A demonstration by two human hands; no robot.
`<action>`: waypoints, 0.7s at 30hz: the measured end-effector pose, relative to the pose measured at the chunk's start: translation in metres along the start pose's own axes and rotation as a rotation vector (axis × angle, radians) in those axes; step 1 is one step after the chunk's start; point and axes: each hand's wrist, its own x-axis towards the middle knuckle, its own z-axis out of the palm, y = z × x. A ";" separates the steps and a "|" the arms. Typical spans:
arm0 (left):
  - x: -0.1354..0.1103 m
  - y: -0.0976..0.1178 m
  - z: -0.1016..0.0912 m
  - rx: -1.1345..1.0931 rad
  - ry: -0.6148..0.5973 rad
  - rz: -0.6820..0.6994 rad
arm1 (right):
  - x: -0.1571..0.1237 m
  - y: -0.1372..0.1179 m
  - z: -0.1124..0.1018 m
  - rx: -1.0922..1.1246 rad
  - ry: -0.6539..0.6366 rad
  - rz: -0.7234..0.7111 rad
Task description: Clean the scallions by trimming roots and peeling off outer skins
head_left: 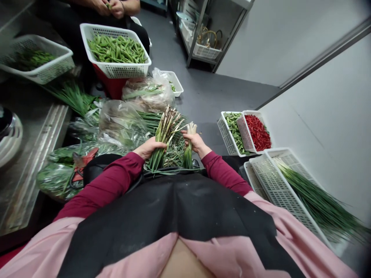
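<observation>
Wrapped round a thick bunch of green onions (165,129) with brownish, dirty root ends is my left hand (150,148). My right hand (196,142) grips a smaller bunch of green onions (189,133), whose white ends look clean and point up. Both bunches stand roughly upright, a short gap apart, above my black apron (174,208). Below and behind them lies a pile of loose green stalks and trimmings (175,150). A clear plastic bag (121,121) of greens sits just beyond my left hand.
Ahead, a white basket (127,70) holds green peppers; a co-worker's hands (111,7) are behind it. At right are baskets of green peppers (235,129) and red chillies (257,133), plus a long basket (290,200) with green onions. Red-handled scissors (84,164) lie on bagged greens at left.
</observation>
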 end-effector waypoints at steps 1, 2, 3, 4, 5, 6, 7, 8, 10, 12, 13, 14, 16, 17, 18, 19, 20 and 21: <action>0.001 -0.001 0.003 0.002 -0.005 -0.011 | -0.001 -0.006 0.006 0.068 -0.035 0.017; 0.001 -0.001 0.005 0.005 -0.010 -0.023 | -0.001 -0.011 0.011 0.115 -0.049 0.034; 0.002 -0.002 0.006 0.007 -0.015 -0.033 | -0.001 -0.014 0.015 0.146 -0.047 0.048; 0.002 -0.002 0.007 0.011 -0.021 -0.044 | -0.001 -0.016 0.019 0.167 -0.036 0.056; 0.002 -0.003 0.007 0.014 -0.022 -0.053 | -0.001 -0.017 0.021 0.180 -0.023 0.062; 0.002 -0.004 0.008 0.020 -0.021 -0.063 | -0.002 -0.017 0.022 0.190 -0.021 0.065; 0.002 -0.004 0.008 0.029 -0.012 -0.077 | -0.005 -0.015 0.022 0.200 -0.036 0.066; 0.002 -0.004 0.009 0.036 0.007 -0.088 | -0.008 -0.012 0.022 0.207 -0.060 0.060; 0.001 -0.003 0.013 0.076 0.034 -0.119 | -0.015 -0.004 0.022 0.217 -0.100 0.042; 0.001 -0.001 0.018 0.125 0.033 -0.143 | -0.018 0.005 0.023 0.217 -0.052 0.026; 0.000 0.000 0.020 0.153 0.029 -0.166 | -0.018 0.009 0.021 0.231 -0.005 0.026; 0.001 0.001 0.022 0.178 0.011 -0.188 | -0.016 0.011 0.018 0.264 0.047 0.016; 0.002 0.001 0.022 0.249 0.011 -0.245 | -0.014 0.007 -0.001 0.367 0.165 -0.008; 0.002 0.001 0.020 0.293 0.029 -0.247 | -0.015 0.001 -0.017 0.432 0.246 -0.026; 0.003 0.002 0.019 0.343 0.039 -0.250 | -0.019 -0.008 -0.038 0.498 0.345 -0.050; 0.003 0.003 0.019 0.378 0.072 -0.246 | -0.027 -0.019 -0.064 0.555 0.453 -0.081; 0.002 0.006 0.020 0.406 0.141 -0.260 | -0.040 -0.033 -0.093 0.601 0.588 -0.129; 0.000 0.010 0.024 0.437 0.221 -0.281 | -0.058 -0.049 -0.126 0.614 0.703 -0.198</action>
